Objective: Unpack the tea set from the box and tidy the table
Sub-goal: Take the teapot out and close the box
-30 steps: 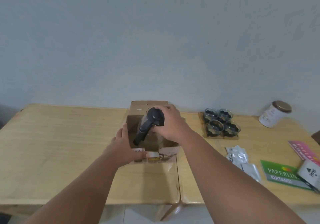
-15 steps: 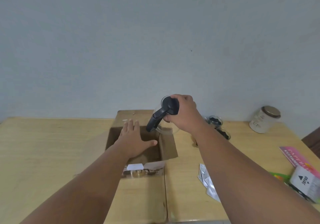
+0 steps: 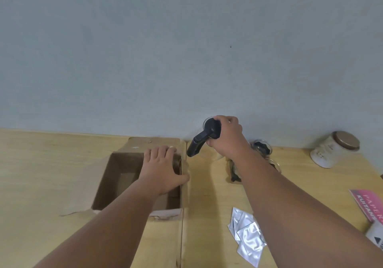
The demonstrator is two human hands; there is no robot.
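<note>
A glass teapot (image 3: 204, 138) with a black lid and black handle hangs above the table, right of the box. My right hand (image 3: 227, 137) grips it from above at the lid. The open cardboard box (image 3: 116, 176) sits in the middle of the wooden table (image 3: 51, 174); its inside looks dark and bare. My left hand (image 3: 163, 168) lies flat over the box's right wall, fingers spread. Glass cups (image 3: 262, 146) on a dark tray show partly behind my right forearm.
A white jar with a brown lid (image 3: 333, 148) stands at the back right by the wall. Silver foil sachets (image 3: 247, 237) lie near the front right. A pink booklet (image 3: 369, 203) and a white packet (image 3: 376, 235) sit at the right edge.
My right hand has lifted the teapot out of the box and carried it up and to the right. My left hand shifted from the box's front to its right wall.
</note>
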